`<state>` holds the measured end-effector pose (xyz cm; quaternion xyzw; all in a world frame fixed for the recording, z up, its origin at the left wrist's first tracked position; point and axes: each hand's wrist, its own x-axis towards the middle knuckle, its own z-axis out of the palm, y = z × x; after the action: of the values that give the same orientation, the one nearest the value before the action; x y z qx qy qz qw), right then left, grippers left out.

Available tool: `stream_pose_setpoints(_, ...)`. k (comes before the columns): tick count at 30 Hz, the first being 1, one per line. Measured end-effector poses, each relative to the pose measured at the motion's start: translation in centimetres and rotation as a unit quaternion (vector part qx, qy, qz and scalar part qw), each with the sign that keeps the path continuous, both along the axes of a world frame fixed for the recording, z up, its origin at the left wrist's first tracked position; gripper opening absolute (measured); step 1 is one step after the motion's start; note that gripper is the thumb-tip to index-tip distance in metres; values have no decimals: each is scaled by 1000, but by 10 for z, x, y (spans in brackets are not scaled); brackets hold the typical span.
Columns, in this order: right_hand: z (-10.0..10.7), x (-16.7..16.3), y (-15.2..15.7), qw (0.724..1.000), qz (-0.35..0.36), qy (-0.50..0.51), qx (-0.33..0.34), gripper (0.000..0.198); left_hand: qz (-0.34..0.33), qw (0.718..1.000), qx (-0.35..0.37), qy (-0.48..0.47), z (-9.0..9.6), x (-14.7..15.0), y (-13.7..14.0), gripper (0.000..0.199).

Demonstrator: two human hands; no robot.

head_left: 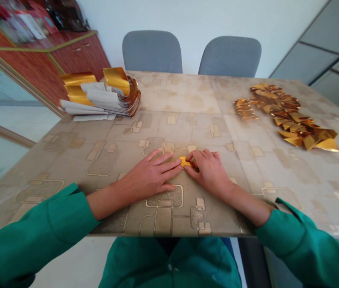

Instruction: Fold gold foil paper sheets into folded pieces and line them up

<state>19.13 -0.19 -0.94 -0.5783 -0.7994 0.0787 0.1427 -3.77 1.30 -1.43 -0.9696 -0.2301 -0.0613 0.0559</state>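
Note:
A small piece of folded gold paper (184, 162) lies on the table in front of me, mostly covered by my fingers. My left hand (151, 174) rests flat with its fingers stretched out, the fingertips touching the paper's left end. At the right end, my right hand (210, 170) pinches the paper between thumb and fingers. The folds under the fingertips are hidden.
At the back left of the patterned table (169, 132) stands a curled stack of gold and white paper sheets (103, 96). Folded gold pieces (289, 116) lie heaped in a curved row at the right. Two grey chairs (153, 52) stand behind the far edge.

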Motion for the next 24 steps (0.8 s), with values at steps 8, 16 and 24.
stream_pose_setpoints(8,-2,0,-2,1000,3,-8,18,10,5,999,-54,-3,-4,-11,-1,64)
stream_pose_setpoints(16,-2,6,0,998,18,-52,-2,12,9,997,-55,-43,-2,-11,-1,54)
stream_pose_setpoints(24,2,10,3,997,54,-52,4,17,-9,993,-18,-116,4,25,19,23)
